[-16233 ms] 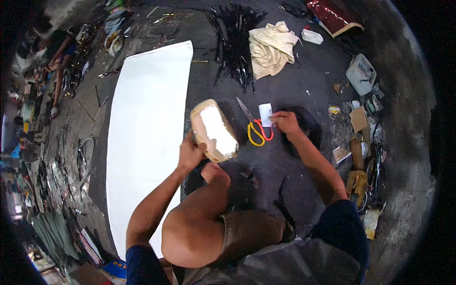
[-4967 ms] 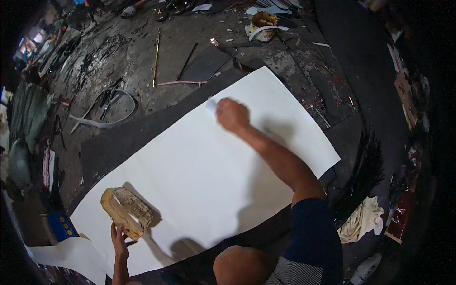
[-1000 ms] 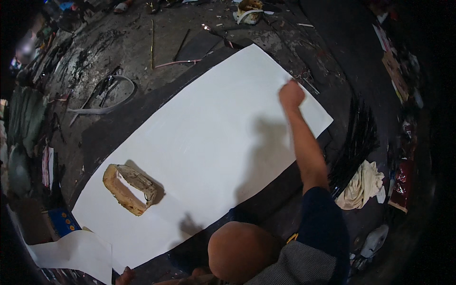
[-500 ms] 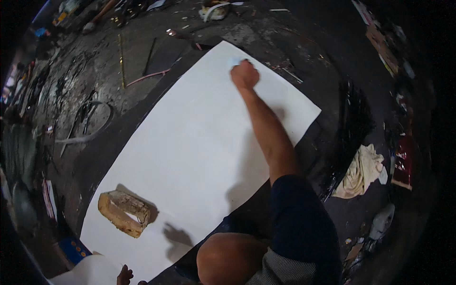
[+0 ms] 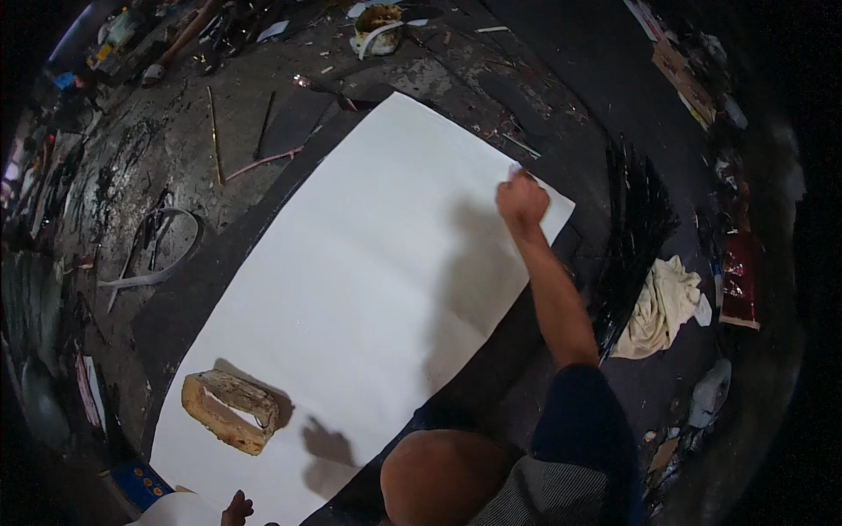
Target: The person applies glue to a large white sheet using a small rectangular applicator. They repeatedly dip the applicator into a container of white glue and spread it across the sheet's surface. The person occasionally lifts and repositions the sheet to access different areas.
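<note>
A large white sheet (image 5: 351, 254) lies slantwise across a dark surface. At its far right edge, my right hand (image 5: 524, 200) is closed around a small pale piece (image 5: 515, 168), mostly hidden by the fingers and too small to name. My right arm stretches out over the sheet's right side. At the lower edge of the view, only some fingers of my left hand (image 5: 237, 508) show, lifted apart above the sheet's near end; nothing is visible in them. A worn block-like frame with a hollow middle (image 5: 230, 410) rests on the near left part of the sheet.
A curled white piece (image 5: 180, 510) and a blue item with orange dots (image 5: 140, 482) sit at the near left corner. A crumpled cream cloth (image 5: 660, 307) and a bundle of black strips (image 5: 633, 215) lie right. A stained pot (image 5: 377, 31) stands far off; scraps litter the floor.
My right hand has moved right and nearer along the sheet's far edge, keeping the pale piece. The left hand stays low, and the hollow block remains in place on the sheet.
</note>
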Demonstrator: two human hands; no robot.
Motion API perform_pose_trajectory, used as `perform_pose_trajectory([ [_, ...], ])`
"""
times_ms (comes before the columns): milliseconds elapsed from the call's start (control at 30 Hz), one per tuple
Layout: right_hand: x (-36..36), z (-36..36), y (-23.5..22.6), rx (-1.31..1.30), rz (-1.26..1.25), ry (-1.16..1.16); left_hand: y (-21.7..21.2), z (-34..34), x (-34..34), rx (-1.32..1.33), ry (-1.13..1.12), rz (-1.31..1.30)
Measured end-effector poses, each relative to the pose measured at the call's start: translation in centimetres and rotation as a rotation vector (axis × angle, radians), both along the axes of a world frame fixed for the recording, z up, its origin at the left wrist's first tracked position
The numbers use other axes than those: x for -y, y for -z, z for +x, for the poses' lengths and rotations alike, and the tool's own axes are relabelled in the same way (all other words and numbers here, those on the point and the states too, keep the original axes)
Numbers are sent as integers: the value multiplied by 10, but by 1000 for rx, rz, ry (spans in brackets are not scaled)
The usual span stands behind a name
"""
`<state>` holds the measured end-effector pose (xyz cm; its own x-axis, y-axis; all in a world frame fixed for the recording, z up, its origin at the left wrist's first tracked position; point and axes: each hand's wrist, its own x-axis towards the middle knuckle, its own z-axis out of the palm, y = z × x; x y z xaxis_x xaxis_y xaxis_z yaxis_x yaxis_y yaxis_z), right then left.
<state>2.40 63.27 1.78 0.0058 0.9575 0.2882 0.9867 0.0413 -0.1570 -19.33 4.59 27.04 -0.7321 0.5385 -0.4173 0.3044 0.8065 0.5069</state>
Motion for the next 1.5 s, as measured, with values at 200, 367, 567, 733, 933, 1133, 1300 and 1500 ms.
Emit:
perform_pose_trajectory([
  [200,-86,-151,1,-400,-149,-15,11,-6,8,3,-66,-58],
  [367,-80,-147,-13,-497,-268,42,18,-9,-2,-1,-49,-80],
  [567,-12,20,2,-262,-23,91,13,-3,-2,34,0,-60],
  [733,45,98,-15,-185,11,196,7,1,-5,9,55,9],
  [933,28,94,-9,-275,132,61,11,0,-9,-48,124,13],
  [1133,49,128,-34,-252,201,221,2,10,6,-10,22,49],
  [1300,23,60,-6,-131,157,-36,5,4,-1,50,-29,1],
  [1500,-68,-56,19,-348,1,-115,12,1,-5,49,-33,-17],
])
